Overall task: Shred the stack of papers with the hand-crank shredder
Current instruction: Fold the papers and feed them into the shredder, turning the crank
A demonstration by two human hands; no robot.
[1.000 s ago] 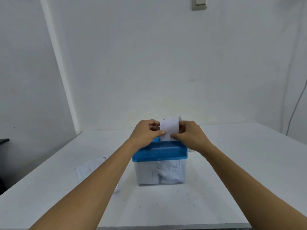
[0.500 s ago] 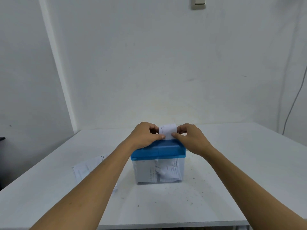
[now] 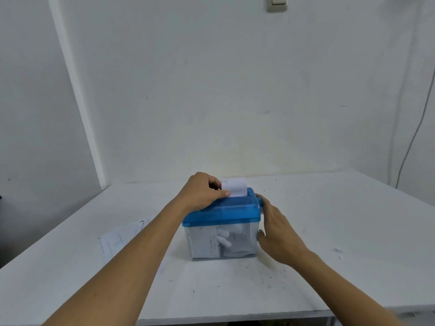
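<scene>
The hand-crank shredder (image 3: 223,214) has a blue lid over a clear bin with paper pieces inside, and stands mid-table. A white slip of paper (image 3: 236,187) sticks up from the slot in the lid. My left hand (image 3: 203,192) rests on the lid's left side and pinches the slip's left edge. My right hand (image 3: 276,228) is at the shredder's right side, by the blue crank (image 3: 259,200), fingers relaxed and spread, holding nothing that I can see. The stack of papers (image 3: 120,238) lies flat on the table to the left, partly hidden by my left forearm.
The white table (image 3: 341,220) reaches a white wall behind. Small paper scraps (image 3: 339,251) and dark specks lie on the table's right and front. A cable (image 3: 409,147) runs down the wall at far right. The table's front edge is near me.
My right hand let go of the slip and moved down to the shredder's right side by the crank. The slip sits lower in the slot. My left hand still holds it.
</scene>
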